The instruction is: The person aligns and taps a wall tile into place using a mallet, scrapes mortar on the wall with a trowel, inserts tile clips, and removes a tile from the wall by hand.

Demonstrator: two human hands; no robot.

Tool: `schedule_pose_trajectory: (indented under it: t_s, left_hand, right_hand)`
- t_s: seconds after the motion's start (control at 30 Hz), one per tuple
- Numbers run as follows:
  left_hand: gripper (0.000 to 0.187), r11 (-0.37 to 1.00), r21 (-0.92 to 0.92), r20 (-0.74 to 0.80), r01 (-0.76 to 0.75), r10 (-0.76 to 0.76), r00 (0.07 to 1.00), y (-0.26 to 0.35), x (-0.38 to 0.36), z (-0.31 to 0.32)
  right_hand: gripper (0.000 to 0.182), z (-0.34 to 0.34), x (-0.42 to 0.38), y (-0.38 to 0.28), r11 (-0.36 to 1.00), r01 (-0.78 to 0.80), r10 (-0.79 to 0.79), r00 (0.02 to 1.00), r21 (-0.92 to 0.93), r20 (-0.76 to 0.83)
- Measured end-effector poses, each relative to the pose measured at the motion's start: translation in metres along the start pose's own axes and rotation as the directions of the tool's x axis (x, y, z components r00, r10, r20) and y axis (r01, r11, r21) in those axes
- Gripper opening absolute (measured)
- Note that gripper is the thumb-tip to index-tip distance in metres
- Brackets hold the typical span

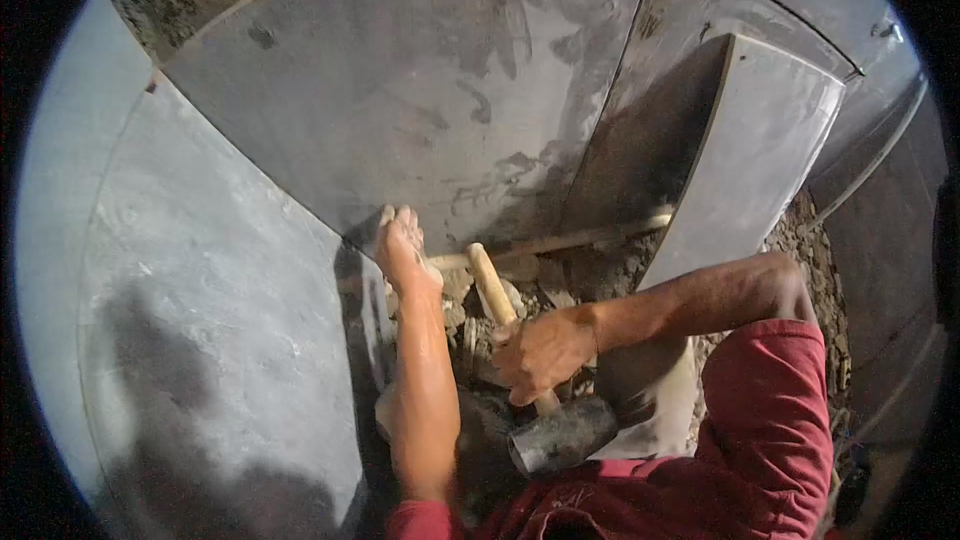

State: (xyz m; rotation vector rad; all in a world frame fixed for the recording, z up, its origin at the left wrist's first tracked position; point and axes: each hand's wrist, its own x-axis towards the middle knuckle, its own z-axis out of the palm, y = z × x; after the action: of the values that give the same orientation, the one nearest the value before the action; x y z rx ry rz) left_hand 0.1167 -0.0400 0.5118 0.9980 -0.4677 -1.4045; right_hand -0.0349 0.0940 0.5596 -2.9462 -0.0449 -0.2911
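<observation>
My right hand is wrapped round the wooden handle of a mallet with a thick dark head. The head is at the lower end, close to my shirt, and the pale handle end sticks out above the fist. My left hand rests at the lower edge of a large grey tile, near its corner with the tile on the left. Its fingers lie against the tile surface, partly turned from view, with nothing visible in them.
Another grey tile spans the left side. A narrow tile piece stands tilted at the right. Broken rubble lies below the large tile's edge, with more loose gravel at the right. A thin hose or cable runs along the far right.
</observation>
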Motion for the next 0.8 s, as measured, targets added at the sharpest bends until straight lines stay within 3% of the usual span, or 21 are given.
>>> schedule_pose_trajectory:
  t_s: [0.07, 0.1, 0.17, 0.27, 0.37, 0.47, 0.5, 0.53, 0.6, 0.7, 0.8]
  left_hand:
    - [0.053, 1.000, -0.007, 0.001, 0.010, -0.010, 1.000, 0.002, -0.001, 0.000]
    - [0.053, 1.000, -0.017, 0.003, 0.013, -0.013, 1.000, 0.005, -0.004, 0.003]
    - [0.053, 1.000, -0.022, -0.031, 0.020, -0.020, 0.999, 0.008, -0.009, 0.010]
    - [0.051, 1.000, -0.031, -0.088, -0.002, -0.001, 0.996, 0.005, -0.012, 0.016]
    - [0.051, 0.999, 0.022, -0.114, -0.024, 0.026, 0.993, 0.005, -0.014, 0.021]
    - [0.053, 1.000, 0.000, -0.095, -0.018, 0.018, 0.995, -0.004, -0.006, 0.012]
    - [0.053, 1.000, 0.002, -0.102, -0.017, 0.017, 0.995, -0.004, -0.004, 0.012]
    - [0.052, 1.000, 0.000, -0.114, -0.017, 0.017, 0.993, -0.004, -0.004, 0.012]
    - [0.051, 1.000, -0.006, -0.149, -0.017, 0.015, 0.989, -0.001, -0.006, 0.015]
    - [0.048, 1.000, -0.018, -0.186, -0.012, 0.009, 0.983, 0.003, -0.012, 0.022]
    - [0.046, 0.999, 0.030, -0.183, -0.023, 0.028, 0.983, 0.003, -0.009, 0.021]
  right_hand:
    - [0.013, 0.020, -0.010, 0.027, 0.996, 0.042, -0.039, 0.999, 0.078, -0.038]
    - [0.012, 0.062, -0.032, 0.060, 0.920, -0.371, 0.271, 0.835, 0.127, 0.479]
    - [0.013, 0.034, -0.030, 0.038, 0.955, -0.296, 0.294, 0.912, -0.039, 0.285]
    - [0.015, 0.033, -0.007, 0.004, 0.995, 0.037, -0.027, 0.994, -0.091, 0.105]
    - [0.015, 0.094, -0.028, 0.028, 0.957, -0.063, 0.103, 0.986, 0.283, -0.130]
    - [0.011, 0.075, -0.049, 0.049, 0.973, -0.210, 0.230, 0.929, -0.101, 0.290]
    - [0.011, 0.038, -0.038, 0.027, 0.986, -0.109, 0.127, 0.982, -0.127, 0.142]
    - [0.011, 0.052, -0.035, 0.022, 0.983, -0.028, 0.060, 0.984, -0.182, 0.168]
    - [0.010, 0.016, -0.025, 0.014, 0.997, -0.019, 0.021, 0.999, -0.069, 0.028]
    - [0.009, -0.024, -0.041, 0.034, 0.965, -0.166, 0.178, 0.983, -0.201, 0.041]
    - [0.010, -0.029, -0.030, 0.014, 0.972, -0.099, 0.104, 0.994, -0.214, 0.014]
